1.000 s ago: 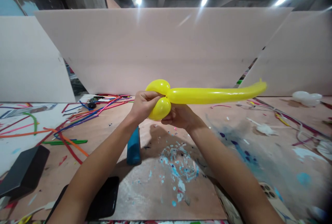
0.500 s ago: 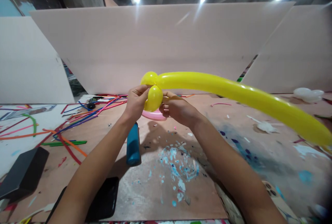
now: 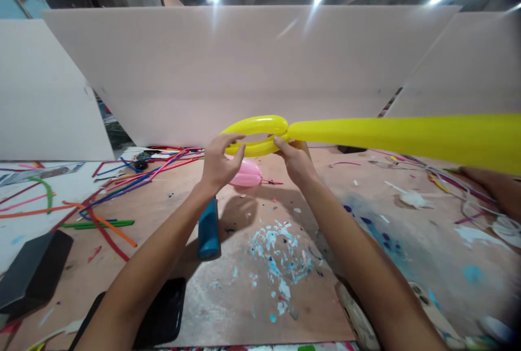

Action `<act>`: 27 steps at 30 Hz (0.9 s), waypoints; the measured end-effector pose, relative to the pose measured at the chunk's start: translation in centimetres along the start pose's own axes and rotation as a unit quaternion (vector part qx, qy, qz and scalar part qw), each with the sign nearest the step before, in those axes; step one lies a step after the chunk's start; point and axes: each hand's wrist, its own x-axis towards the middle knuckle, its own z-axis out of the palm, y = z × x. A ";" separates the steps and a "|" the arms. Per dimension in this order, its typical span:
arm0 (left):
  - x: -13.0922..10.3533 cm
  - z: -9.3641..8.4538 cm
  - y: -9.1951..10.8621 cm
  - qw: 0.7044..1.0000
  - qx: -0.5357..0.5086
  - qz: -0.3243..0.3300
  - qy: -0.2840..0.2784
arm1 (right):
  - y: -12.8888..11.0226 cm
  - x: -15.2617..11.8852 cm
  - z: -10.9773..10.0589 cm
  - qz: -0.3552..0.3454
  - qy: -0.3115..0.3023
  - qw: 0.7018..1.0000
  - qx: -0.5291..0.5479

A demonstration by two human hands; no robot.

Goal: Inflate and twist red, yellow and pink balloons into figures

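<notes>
Paint-stained table spreads below us; over it, yellow balloon hangs in air, loop at left, 1 long section reaching off right edge

Black phone lies near our left forearm

Our left hand half open around loop's left end, thumb and fingers parted; our right hand closed, pinching balloon where loop meets long section

Blue tube and pink balloon rest on table below
</notes>
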 end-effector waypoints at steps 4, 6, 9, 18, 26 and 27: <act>0.1 -0.3 -3.1 0.997 0.037 -0.021 -0.059 | 0.2 0.9 -2.5 0.026 -0.009 0.999 -0.028; -0.3 0.1 -4.4 0.989 -0.007 -0.059 -0.136 | 0.6 1.1 -3.0 0.041 -0.013 0.998 -0.043; -1.2 1.1 -5.1 0.972 -0.057 -0.106 -0.204 | 1.8 1.1 -2.9 0.062 0.011 0.998 -0.021; -3.5 3.6 -5.3 0.881 -0.318 -0.287 -0.203 | 5.0 -0.1 -1.2 0.149 -0.085 0.983 0.059; -4.6 3.6 -6.3 0.766 -0.474 -0.387 -0.196 | 7.2 -0.9 -1.4 0.240 -0.102 0.962 0.077; -4.5 3.6 -6.2 0.759 -0.485 -0.398 -0.176 | 7.2 -0.8 -1.7 0.237 -0.090 0.963 0.085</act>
